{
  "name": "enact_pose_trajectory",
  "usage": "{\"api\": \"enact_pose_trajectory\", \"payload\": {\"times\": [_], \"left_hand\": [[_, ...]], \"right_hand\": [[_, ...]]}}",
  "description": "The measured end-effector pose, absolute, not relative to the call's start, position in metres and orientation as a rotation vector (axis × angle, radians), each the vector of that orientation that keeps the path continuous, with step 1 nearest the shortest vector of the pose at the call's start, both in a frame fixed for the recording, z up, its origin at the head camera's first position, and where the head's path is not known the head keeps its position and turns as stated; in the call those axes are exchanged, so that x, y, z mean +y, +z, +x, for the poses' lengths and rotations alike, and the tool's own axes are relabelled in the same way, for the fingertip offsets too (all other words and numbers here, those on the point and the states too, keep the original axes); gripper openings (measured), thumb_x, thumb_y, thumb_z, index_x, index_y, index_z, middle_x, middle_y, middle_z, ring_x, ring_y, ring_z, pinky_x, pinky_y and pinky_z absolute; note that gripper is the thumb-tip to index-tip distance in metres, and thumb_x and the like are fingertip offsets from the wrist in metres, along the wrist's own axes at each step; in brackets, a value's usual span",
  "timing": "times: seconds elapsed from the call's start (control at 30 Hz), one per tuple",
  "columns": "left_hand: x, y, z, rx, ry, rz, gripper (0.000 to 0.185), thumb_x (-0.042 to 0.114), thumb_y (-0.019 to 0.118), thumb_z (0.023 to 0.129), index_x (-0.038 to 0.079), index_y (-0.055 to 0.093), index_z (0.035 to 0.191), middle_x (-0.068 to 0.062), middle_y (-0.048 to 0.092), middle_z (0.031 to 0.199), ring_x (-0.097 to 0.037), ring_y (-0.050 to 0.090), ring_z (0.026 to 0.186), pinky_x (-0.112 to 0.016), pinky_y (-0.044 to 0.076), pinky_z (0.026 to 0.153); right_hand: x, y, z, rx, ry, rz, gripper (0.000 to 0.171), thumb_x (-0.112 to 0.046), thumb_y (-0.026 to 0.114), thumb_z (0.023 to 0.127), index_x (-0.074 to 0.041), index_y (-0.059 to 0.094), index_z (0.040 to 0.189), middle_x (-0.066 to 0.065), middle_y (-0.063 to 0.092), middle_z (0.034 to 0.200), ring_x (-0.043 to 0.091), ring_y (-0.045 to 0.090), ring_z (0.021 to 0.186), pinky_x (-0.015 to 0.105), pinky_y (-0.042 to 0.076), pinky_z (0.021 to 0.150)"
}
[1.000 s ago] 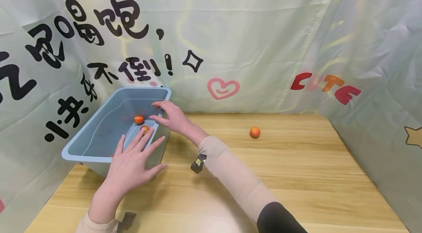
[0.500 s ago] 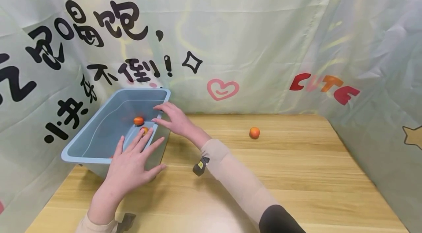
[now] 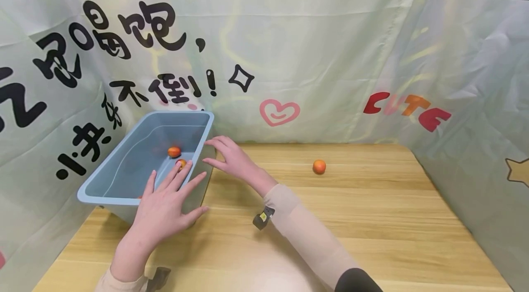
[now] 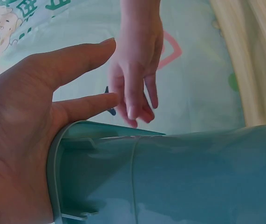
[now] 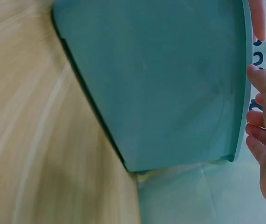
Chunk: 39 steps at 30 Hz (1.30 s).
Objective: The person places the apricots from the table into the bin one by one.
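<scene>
Withdrawing: your right hand (image 3: 231,159), fingers spread, has left bin (image 3: 124,200) rim; left hand (image 3: 165,204) stays flat, spread on near wall. Orange (image 3: 319,166) waits rightward of it.

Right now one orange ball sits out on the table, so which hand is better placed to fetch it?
Right hand: free, open, nearer the orange ball. Left hand rests on the bin rim.

Wooden table (image 3: 372,218). Printed cloth backdrop (image 3: 314,44) behind and at the sides: black characters, pink heart (image 3: 279,111), red-orange "CUTE" letters (image 3: 407,108), yellow star (image 3: 518,170).
</scene>
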<state>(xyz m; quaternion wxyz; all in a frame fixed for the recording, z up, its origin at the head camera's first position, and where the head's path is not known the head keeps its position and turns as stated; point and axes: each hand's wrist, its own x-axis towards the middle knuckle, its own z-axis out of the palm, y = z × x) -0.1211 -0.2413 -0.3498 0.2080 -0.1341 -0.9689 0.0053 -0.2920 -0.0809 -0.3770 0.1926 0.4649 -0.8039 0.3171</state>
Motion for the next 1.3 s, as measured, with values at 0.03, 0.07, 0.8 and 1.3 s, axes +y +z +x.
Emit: {"api": "enact_pose_trajectory", "payload": {"times": [0.03, 0.07, 0.8, 1.3], "left_hand": [[-0.241, -0.350, -0.121, -2.698, 0.015, -0.372, 0.076, 0.062, 0.072, 0.075, 0.031, 0.051, 0.141, -0.008, 0.042, 0.154, -0.031, 0.036, 0.144, -0.071, 0.019, 0.110], [-0.241, -0.350, -0.121, -2.700, 0.015, -0.371, 0.076, 0.062, 0.072, 0.075, 0.031, 0.051, 0.141, -0.008, 0.042, 0.154, -0.032, 0.036, 0.144, -0.071, 0.019, 0.110], [-0.240, -0.350, -0.121, -2.699, -0.001, -0.360, 0.074, 0.060, 0.072, 0.076, 0.031, 0.053, 0.140, -0.009, 0.043, 0.153, -0.032, 0.038, 0.142, -0.071, 0.019, 0.110], [-0.239, -0.347, -0.119, -2.741, 0.000, -0.340, 0.073, 0.061, 0.070, 0.077, 0.032, 0.050, 0.142, -0.008, 0.040, 0.156, -0.031, 0.034, 0.145, -0.070, 0.017, 0.111]], "right_hand": [[-0.079, -0.379, -0.291, -2.261, 0.886, 1.303, 0.047, -0.034, 0.069, 0.091, -0.008, 0.059, 0.130, 0.006, 0.060, 0.128, 0.018, 0.054, 0.122, 0.029, 0.044, 0.108], [-0.077, -0.381, -0.290, -2.266, 0.889, 1.300, 0.048, -0.034, 0.069, 0.091, -0.009, 0.059, 0.130, 0.006, 0.060, 0.129, 0.019, 0.054, 0.122, 0.030, 0.043, 0.109], [-0.004, -0.421, -0.276, -2.357, 0.791, 1.112, 0.049, -0.037, 0.072, 0.088, -0.011, 0.062, 0.127, 0.007, 0.063, 0.126, 0.024, 0.056, 0.122, 0.038, 0.044, 0.108], [0.049, -0.431, -0.276, -2.515, 0.897, 0.878, 0.051, -0.038, 0.068, 0.090, -0.012, 0.058, 0.133, 0.009, 0.058, 0.135, 0.028, 0.050, 0.130, 0.046, 0.039, 0.113]]}}
